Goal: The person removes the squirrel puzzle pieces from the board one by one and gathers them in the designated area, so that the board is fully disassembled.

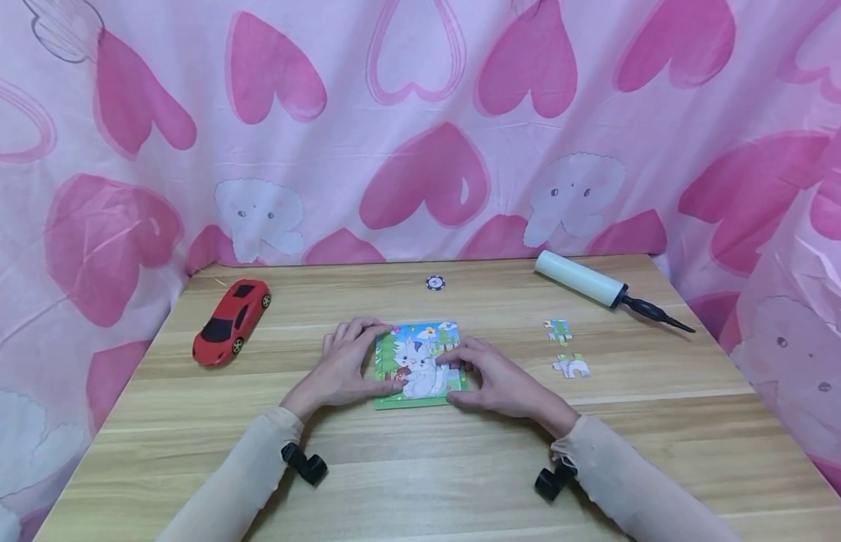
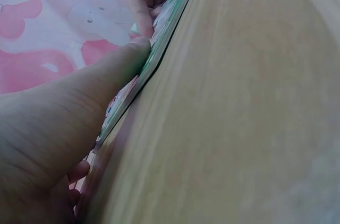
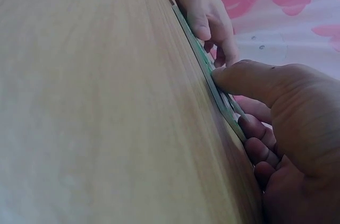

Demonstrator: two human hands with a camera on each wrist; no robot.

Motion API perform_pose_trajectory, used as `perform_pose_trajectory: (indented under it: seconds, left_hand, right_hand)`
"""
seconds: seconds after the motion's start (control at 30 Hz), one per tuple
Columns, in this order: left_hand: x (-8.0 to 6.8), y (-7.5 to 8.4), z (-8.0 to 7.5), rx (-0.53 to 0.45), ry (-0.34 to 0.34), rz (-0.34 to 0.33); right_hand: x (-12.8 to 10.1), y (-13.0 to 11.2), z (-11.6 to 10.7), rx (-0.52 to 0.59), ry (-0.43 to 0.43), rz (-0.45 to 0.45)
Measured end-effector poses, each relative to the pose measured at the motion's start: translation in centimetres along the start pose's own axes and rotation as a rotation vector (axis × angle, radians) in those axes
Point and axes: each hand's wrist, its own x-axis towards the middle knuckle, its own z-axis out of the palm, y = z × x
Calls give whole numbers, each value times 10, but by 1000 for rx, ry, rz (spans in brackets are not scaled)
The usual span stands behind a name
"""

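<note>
While pressing on the puzzle (image 1: 420, 366) mid-tabletop (image 1: 420, 467), left hand (image 1: 345, 369) and right hand (image 1: 495, 380) with fingers laid flat, gripping nothing. Could pop seated pieces loose if pushed unevenly; two spare pieces (image 1: 565, 350) toward right edge.

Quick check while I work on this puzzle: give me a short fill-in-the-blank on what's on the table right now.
1. Both hands rest on the ____, the left hand at its left edge and the right hand at its right.
2. The toy car is ____ in colour.
3. ____ loose pieces lie right of the puzzle.
4. The pump lies at the table's far ____ corner.

Missing words: puzzle; red; Two; right
</note>
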Motion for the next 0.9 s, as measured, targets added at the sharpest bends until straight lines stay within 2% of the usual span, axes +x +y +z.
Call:
perform_pose_trajectory:
  seconds: [0.9]
  left_hand:
    - [0,4,0,38,3,-1]
  right_hand:
    - [1,1,4,54,80,-46]
